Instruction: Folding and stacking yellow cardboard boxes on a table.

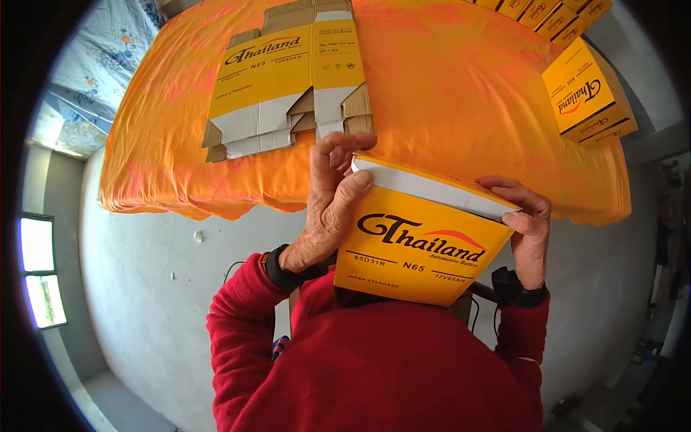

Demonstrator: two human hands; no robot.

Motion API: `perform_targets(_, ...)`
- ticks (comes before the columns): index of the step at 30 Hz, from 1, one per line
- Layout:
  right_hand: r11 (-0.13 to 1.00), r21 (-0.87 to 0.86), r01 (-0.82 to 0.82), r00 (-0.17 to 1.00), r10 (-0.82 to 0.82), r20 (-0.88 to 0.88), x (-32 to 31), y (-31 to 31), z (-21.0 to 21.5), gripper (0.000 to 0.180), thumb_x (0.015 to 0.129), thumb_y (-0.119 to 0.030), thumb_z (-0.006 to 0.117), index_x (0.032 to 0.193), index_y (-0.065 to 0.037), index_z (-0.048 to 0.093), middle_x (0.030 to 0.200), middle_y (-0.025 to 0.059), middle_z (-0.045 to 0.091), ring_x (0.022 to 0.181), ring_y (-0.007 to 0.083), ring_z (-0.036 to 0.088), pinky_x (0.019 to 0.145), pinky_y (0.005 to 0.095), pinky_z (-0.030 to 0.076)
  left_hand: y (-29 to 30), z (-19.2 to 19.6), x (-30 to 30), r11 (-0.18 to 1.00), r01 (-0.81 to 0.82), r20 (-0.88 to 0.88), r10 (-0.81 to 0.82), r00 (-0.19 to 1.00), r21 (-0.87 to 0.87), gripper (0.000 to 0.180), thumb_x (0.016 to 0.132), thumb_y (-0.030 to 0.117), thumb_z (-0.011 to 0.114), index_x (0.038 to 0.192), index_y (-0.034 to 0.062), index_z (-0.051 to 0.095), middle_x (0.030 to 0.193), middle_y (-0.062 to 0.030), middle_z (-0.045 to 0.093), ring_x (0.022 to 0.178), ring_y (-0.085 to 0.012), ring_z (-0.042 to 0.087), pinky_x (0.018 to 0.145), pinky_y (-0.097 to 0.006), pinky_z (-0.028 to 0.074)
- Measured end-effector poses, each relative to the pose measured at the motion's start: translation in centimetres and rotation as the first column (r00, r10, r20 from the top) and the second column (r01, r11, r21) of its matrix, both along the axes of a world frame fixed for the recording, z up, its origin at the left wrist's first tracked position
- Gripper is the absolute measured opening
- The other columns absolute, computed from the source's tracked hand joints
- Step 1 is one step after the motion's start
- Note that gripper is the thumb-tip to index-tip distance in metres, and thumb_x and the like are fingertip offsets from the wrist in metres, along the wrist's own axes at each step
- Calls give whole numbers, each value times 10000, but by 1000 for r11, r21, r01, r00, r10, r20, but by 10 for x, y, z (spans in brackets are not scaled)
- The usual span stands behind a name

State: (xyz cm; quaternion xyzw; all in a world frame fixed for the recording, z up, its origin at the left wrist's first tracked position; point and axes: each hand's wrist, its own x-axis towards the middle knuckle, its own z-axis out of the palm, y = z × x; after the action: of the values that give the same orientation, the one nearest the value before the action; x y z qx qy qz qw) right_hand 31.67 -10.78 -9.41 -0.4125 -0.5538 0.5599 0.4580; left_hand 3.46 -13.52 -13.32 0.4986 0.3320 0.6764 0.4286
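Note:
A yellow cardboard box (414, 241) with black lettering and a red swoosh is held up against my body, tilted, its printed side facing up. Along its upper edge runs a white flap (435, 187). At the left corner my left hand (332, 198) grips it, thumb pressed on the flap, other fingers bent behind the edge. On the opposite corner my right hand (529, 219) has its thumb and fingers closed round the flap's end. The box's far side and underside are hidden.
An orange cloth-covered bed or table (461, 101) lies ahead. Flattened yellow cartons (263, 75) are stacked on it, left of centre. A formed yellow box (586, 93) stands at the right edge, with several more boxes (554, 21) behind. Grey floor (165, 288) spreads at left.

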Motion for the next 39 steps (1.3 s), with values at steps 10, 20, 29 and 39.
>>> perform_targets(10,993,-28,-112,994,112,12,7,7,-2,427,671,-231,631,978,51,721,1156,256,641,1099,328,621,1011,396,447,-1,19,-23,950,214,16,-216,976,-228,198,923,53,521,1102,18,600,1241,-82,561,1026,-129,537,896,-277,438)
perform_targets(20,971,120,-209,974,217,-61,13,3,-21,477,694,-225,702,1073,64,684,1199,258,625,1148,332,600,1026,419,438,8,-9,-22,965,98,-285,-25,958,244,143,953,76,579,1050,-28,597,1119,-179,628,1008,-196,600,853,-299,474)
perform_targets(29,995,72,-62,997,58,54,6,8,-10,449,806,-256,713,1112,69,660,1201,205,632,1111,274,615,980,356,474,13,22,-20,999,-23,-535,44,844,46,253,1014,206,494,1041,-21,601,1080,-133,652,959,-225,617,822,-303,484)
perform_targets(39,908,-419,-22,667,-299,-683,16,64,7,391,1009,-259,391,1112,17,648,1106,124,676,1017,258,641,951,344,462,65,80,-17,984,80,-250,-37,967,161,528,1003,429,468,1320,7,485,1061,-67,572,934,-163,533,843,-296,439)
